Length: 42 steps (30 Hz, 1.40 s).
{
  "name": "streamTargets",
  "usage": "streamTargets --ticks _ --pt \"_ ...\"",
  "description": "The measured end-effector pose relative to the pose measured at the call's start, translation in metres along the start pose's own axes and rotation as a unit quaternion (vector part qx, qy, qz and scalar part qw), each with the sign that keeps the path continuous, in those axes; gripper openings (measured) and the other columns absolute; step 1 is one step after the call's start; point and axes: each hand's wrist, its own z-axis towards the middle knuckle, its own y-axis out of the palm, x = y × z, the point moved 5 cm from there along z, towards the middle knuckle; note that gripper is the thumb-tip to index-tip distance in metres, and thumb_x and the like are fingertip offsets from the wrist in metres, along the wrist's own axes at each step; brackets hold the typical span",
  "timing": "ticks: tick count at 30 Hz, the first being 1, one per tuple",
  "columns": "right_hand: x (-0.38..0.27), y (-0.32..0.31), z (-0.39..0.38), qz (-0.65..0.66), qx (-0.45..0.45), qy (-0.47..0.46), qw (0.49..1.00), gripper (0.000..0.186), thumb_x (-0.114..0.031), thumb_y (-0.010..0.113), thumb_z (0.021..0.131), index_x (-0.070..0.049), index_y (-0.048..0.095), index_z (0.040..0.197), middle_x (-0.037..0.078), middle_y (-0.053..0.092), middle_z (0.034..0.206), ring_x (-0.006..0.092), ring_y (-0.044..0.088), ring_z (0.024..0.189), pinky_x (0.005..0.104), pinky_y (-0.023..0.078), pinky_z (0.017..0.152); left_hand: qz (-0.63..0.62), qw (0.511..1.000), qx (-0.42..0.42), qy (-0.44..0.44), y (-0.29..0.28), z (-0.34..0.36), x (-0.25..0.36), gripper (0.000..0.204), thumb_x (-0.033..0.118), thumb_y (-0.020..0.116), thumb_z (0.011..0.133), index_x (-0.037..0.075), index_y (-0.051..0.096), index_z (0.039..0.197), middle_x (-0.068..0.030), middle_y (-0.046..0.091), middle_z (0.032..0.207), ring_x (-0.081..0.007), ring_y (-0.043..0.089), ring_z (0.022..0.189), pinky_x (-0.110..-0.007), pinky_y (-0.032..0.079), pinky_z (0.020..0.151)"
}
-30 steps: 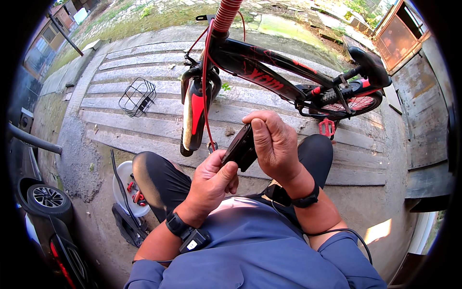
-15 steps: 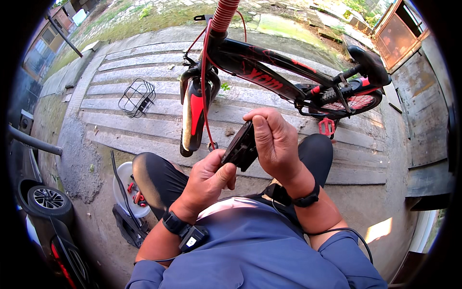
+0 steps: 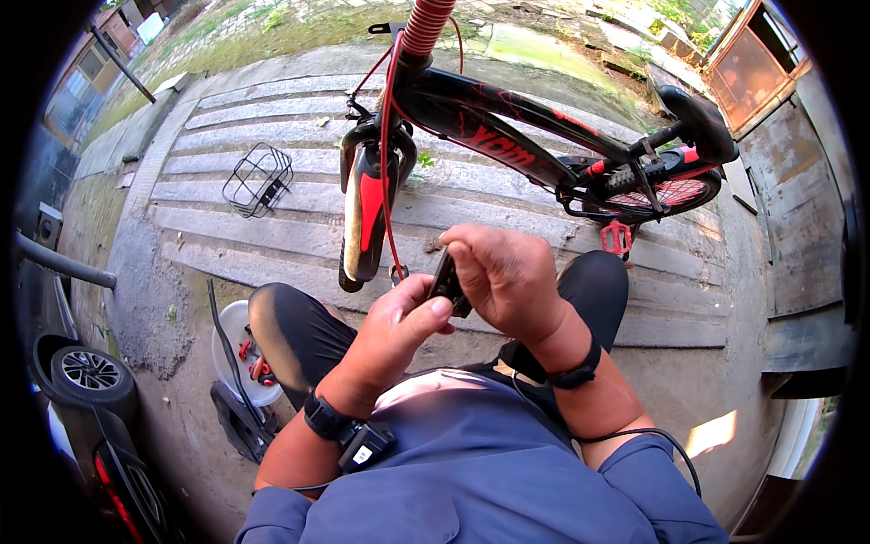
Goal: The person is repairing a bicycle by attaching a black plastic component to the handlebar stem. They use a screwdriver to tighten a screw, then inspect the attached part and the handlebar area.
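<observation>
A small black oblong part (image 3: 446,283) is held in front of my lap; my fingers cover much of it, so its exact kind is unclear. Round its lower end my left hand (image 3: 381,335) is closed, thumb on top. My right hand (image 3: 517,286) is closed too, with bent fingers and thumb pinching the part's upper edge. Just beyond my knees stands a black and red bicycle (image 3: 489,113), its front wheel under a black and red fender (image 3: 370,213). One red pedal (image 3: 616,238) shows near my right knee.
A black wire basket (image 3: 259,181) lies on the striped paving at the left. Beside my left knee is a white tub (image 3: 234,328) with red and black parts; a black strip and dark bag (image 3: 237,426) lie near it. A dark car (image 3: 95,399) stands at lower left.
My right hand has moved slightly left and down over the black part. The part has turned more edge-on and less of it shows. My left hand keeps its grip.
</observation>
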Motion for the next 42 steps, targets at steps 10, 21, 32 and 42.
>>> streamTargets --ticks 10,21,32,42 --pt "0.037 -0.01 -0.006 0.132 0.018 0.231 0.964 0.017 -0.017 0.056 0.105 -0.005 0.066 0.102 0.002 0.054 0.071 0.0083 0.05 0.064 0.026 0.043 0.058 -0.086 0.994 -0.061 -0.017 0.011 -0.016 0.022 0.072 0.008 0.07 0.091 -0.003 0.032 0.151 -0.0181 0.061 0.127 -0.0245 0.065 0.113 -0.034 0.055 0.089" --pt "0.05 -0.012 -0.006 0.202 0.028 0.291 0.935 0.024 -0.022 0.051 0.108 -0.005 0.066 0.101 -0.005 0.05 0.073 0.0032 0.043 0.068 0.0219 0.036 0.059 -0.016 0.999 -0.028 -0.018 0.004 -0.018 0.009 0.045 0.005 0.056 0.101 -0.002 0.041 0.143 -0.015 0.071 0.1 -0.0173 0.071 0.079 -0.022 0.052 0.06" --pt "0.061 0.01 -0.02 0.425 -0.012 0.372 0.825 0.032 -0.031 0.048 0.109 -0.004 0.064 0.104 -0.003 0.059 0.075 0.0021 0.057 0.063 0.0177 0.043 0.055 -0.101 0.991 -0.076 -0.039 0.005 -0.02 0.003 0.027 0.014 0.056 0.104 0.0 0.056 0.126 -0.0127 0.071 0.096 -0.0182 0.071 0.08 -0.024 0.052 0.064" --pt "0.057 0.025 -0.029 0.499 -0.045 0.437 0.747 0.031 -0.031 0.049 0.108 -0.004 0.063 0.105 -0.002 0.06 0.074 0.0032 0.055 0.06 0.019 0.043 0.053 -0.188 0.977 -0.07 -0.067 -0.001 -0.021 -0.008 0.022 0.013 0.074 0.092 0.004 0.064 0.11 -0.0118 0.068 0.092 -0.0195 0.068 0.072 -0.025 0.048 0.054"
